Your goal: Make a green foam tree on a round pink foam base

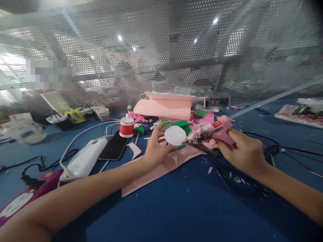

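My left hand grips a round white disc by its edge, with the thumb along the lower rim. In my right hand is a pink hot glue gun, its grip wrapped by my fingers and a small red light showing on its body. The gun's front is covered in messy, hardened-looking lumps, and its tip is at the right edge of the disc; whether it touches I cannot tell. A clear glue stick sticks out of the gun's back. Under my hands lies a pink sheet.
Green paper pieces and a pink roll are behind the disc. To the left are a red-and-white cup, a phone and a white power strip with cables. A mesh panel bounds the blue table's back.
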{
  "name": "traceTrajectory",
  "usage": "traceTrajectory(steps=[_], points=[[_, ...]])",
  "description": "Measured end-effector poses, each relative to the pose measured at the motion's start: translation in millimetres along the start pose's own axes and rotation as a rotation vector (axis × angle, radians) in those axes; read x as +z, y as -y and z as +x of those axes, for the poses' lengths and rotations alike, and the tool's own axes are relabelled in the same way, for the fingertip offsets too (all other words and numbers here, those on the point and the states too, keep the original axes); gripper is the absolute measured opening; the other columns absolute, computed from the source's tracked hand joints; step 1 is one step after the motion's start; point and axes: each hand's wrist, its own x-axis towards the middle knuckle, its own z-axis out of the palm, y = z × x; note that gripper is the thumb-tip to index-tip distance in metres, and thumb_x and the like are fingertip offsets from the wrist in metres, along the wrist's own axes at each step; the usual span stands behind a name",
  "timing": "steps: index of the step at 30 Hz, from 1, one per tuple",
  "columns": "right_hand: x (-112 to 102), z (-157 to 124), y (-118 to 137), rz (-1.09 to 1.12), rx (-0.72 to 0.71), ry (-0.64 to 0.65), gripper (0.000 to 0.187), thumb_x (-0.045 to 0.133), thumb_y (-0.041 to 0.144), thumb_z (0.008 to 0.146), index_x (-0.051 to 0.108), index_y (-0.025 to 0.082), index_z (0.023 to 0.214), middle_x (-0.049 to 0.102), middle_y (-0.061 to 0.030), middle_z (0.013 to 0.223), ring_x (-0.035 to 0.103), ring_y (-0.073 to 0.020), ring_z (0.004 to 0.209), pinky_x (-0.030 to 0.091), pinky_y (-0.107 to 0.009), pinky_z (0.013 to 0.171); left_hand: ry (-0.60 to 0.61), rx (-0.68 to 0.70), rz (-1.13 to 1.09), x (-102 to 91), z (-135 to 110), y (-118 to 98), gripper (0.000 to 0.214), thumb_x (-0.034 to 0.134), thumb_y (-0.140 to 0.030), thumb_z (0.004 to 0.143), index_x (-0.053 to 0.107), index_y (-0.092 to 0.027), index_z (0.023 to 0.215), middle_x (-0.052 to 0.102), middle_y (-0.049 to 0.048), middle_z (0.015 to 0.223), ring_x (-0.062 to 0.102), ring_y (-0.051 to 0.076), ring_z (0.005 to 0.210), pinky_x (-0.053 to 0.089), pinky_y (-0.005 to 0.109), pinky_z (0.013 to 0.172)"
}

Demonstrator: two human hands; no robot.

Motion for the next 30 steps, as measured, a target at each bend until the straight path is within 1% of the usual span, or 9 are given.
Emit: traceTrajectory(steps=[5,8,11,15,20,26,30], points=[[0,0,3,-0.003,0.003,0.005,0.021,0.060,0.026,0.082,0.046,0.018,0.068,0.053,0.0015,0.057,0.052,-0.0098,0.049,0.029,-0.024,0.045,0.003,-0.019,-0.002,0.8,0,-3,0.089,0.083,-0.023,0.054,0.038,-0.027,0.131,0.052,0.0129,0.135,0.055,0.028,0.114,0.046,0.047,0.093],[0,0,5,0.001,0.005,0.014,0.021,0.060,0.027,0.082,0.047,0.018,0.069,0.056,-0.0002,0.059,0.053,-0.0101,0.050,0.030,-0.024,0.044,0.008,-0.014,-0.025,0.6,0,-2,0.090,0.083,-0.025,0.054,0.037,-0.026,0.132,0.052,0.0130,0.134,0.053,0.028,0.117,0.044,0.048,0.096],[-1,1,7,-0.006,0.001,0.025,0.020,0.060,0.027,0.082,0.049,0.018,0.069,0.056,-0.0001,0.059,0.052,-0.0104,0.050,0.029,-0.024,0.044,0.016,0.002,-0.042,0.0,-1,1,0.091,0.084,-0.026,0.054,0.037,-0.025,0.132,0.053,0.0128,0.133,0.052,0.029,0.120,0.043,0.049,0.099],[-1,1,8,-0.020,0.010,0.055,0.014,0.058,0.028,0.083,0.054,0.018,0.075,0.054,0.0013,0.058,0.051,-0.0108,0.050,0.032,-0.024,0.045,0.018,-0.004,-0.052,0.4,0,2,0.094,0.084,-0.027,0.052,0.036,-0.024,0.133,0.052,0.0144,0.134,0.053,0.031,0.118,0.043,0.051,0.098],[-1,1,9,-0.014,0.006,0.056,0.012,0.059,0.027,0.083,0.054,0.017,0.076,0.054,0.0013,0.059,0.049,-0.0101,0.048,0.031,-0.024,0.044,0.022,-0.029,-0.067,1.6,-1,-3,0.095,0.085,-0.026,0.051,0.036,-0.024,0.133,0.053,0.0152,0.133,0.055,0.032,0.116,0.045,0.052,0.096],[-1,2,11,-0.007,-0.002,0.057,0.013,0.061,0.026,0.082,0.053,0.017,0.076,0.056,0.0009,0.061,0.048,-0.0091,0.047,0.029,-0.024,0.043,0.054,0.034,-0.038,1.2,-2,-3,0.094,0.084,-0.027,0.054,0.035,-0.024,0.134,0.054,0.0145,0.131,0.055,0.031,0.115,0.045,0.052,0.096],[-1,1,11,-0.010,0.012,0.056,0.012,0.059,0.027,0.083,0.054,0.017,0.079,0.057,0.0006,0.062,0.053,-0.0108,0.051,0.033,-0.023,0.046,0.059,0.050,-0.012,1.5,-3,-1,0.093,0.084,-0.029,0.054,0.035,-0.024,0.133,0.054,0.0142,0.131,0.056,0.031,0.115,0.046,0.051,0.096]])
